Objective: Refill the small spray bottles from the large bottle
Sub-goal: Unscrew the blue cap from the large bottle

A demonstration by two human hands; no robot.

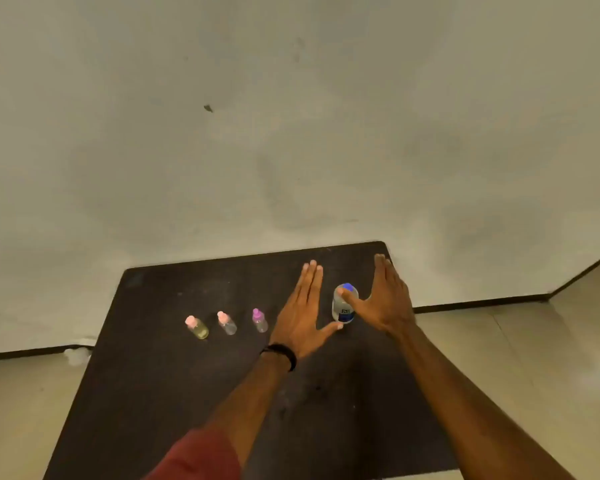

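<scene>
So there's a dark table [174, 393] pushed up against a pale wall [291, 116], and the large bottle [344, 308] with the blue cap [349, 287] stands upright toward the far right of it. Both hands are flat with fingers straight and together, thumbs stuck out, one on each side of that bottle. The left hand [300, 315] sits just left of it, thumb tip near its base, and the right hand [383, 301] is on the right with its thumb lying across the front of the bottle near the cap. Can't tell if either thumb actually touches. The label is too blurry to read. Off to the left, three small spray bottles stand in a row: a pink-capped one with yellowish liquid [197, 327], a pink-capped clear one [227, 322], and a purple-capped one [260, 320]. The left wrist wears a black band [283, 353], and a red sleeve [201, 457] gets cut off at the bottom edge.
</scene>
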